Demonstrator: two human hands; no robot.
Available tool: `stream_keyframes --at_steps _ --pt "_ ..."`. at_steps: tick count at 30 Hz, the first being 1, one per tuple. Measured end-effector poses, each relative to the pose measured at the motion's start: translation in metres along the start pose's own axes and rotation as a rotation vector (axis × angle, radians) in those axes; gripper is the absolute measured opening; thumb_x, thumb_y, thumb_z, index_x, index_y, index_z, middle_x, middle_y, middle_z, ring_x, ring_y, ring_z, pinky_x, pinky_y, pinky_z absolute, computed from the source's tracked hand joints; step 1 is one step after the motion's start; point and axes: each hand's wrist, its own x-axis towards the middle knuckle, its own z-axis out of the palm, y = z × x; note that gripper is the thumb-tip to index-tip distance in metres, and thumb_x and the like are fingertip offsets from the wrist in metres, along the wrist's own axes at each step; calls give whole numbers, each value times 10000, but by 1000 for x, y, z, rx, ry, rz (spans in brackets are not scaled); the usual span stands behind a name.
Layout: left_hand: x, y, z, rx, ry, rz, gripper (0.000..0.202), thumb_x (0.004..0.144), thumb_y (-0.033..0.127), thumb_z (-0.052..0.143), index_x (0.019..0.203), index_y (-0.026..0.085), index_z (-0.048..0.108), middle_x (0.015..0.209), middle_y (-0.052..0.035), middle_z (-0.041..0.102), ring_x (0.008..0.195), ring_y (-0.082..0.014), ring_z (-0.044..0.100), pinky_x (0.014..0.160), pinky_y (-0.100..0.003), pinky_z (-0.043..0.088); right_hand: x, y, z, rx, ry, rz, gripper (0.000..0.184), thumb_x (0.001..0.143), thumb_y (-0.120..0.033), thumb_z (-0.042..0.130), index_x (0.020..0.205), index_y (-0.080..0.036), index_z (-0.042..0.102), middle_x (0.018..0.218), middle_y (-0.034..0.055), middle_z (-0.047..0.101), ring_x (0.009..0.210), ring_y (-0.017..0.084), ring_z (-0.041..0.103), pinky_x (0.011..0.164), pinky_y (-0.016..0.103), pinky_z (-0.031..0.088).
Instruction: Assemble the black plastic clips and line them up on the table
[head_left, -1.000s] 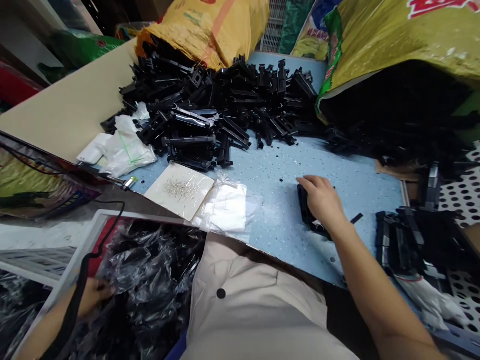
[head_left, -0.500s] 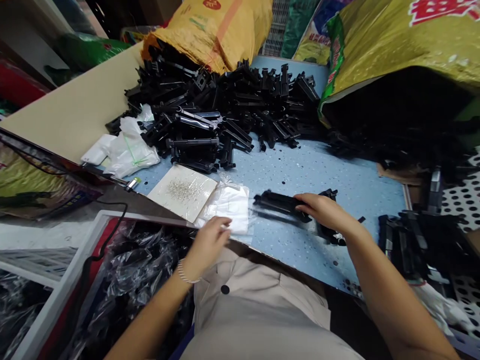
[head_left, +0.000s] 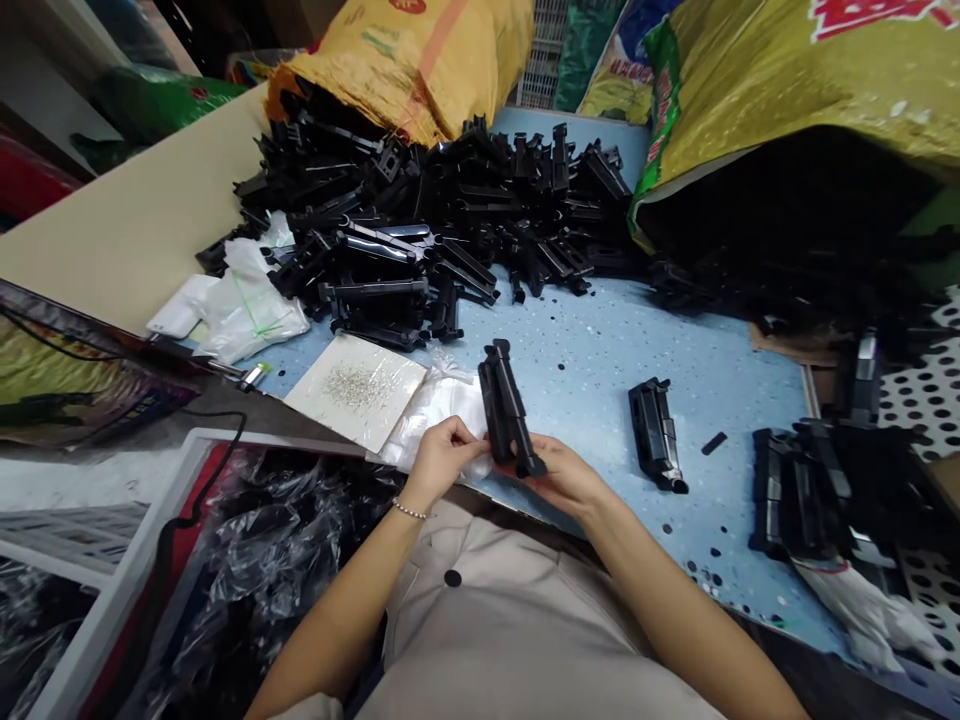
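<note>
Blue speckled table (head_left: pixel 600 350), crowded.
Heap of black plastic parts (head_left: pixel 420 220) at back; white bags (head_left: pixel 247 300) left; screw packet (head_left: pixel 356 385) near edge; lone black part (head_left: pixel 656 435) right.

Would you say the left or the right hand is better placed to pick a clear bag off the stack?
Probably the left hand: its fingers already touch the stack of clear bags, while the right hand grips the black plastic part.

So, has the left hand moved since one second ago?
Yes. The left hand came up from the plastic-filled crate to the table edge, beside the white bag, touching the black part.
</note>
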Motion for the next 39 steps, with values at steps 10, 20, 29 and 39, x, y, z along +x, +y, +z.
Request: stream_keyframes --at_steps 10,20,29,39 --pt "-18 -6 -28 532 189 500 193 844 69 450 851 177 610 1138 -104 600 1048 -203 595 912 -356 484 -10 -15 -13 -104 193 -50 324 701 -437 782 810 -140 709 713 23 668 604 103 526 608 240 404" --pt "-11 -11 -28 505 -31 373 564 775 61 511 1326 183 510 1325 -140 528 691 -105 595 816 -341 554 -63 31 -9 357 -134 426 349 712 -431 790 814 -131 642 642 27 618 546 91 565 508 182 437" --pt "-35 9 -29 736 -80 569 787 795 -11 398 1517 218 185 1510 -174 337 1306 -280 472 1018 -441 480 -44 36 -8 468 -288 453 398 771 -446 716 922 -85 641 524 -69 390 460 52 350 426 156 293" --pt "-81 67 -36 574 -347 614 448 897 161 509 1331 271 511 1196 -73 629 1095 -186 624 952 -321 532 -36 12 27 -514 -123 -139 286 872 -358 603 1098 -187 641 771 -6 651 674 135 586 648 273 482"
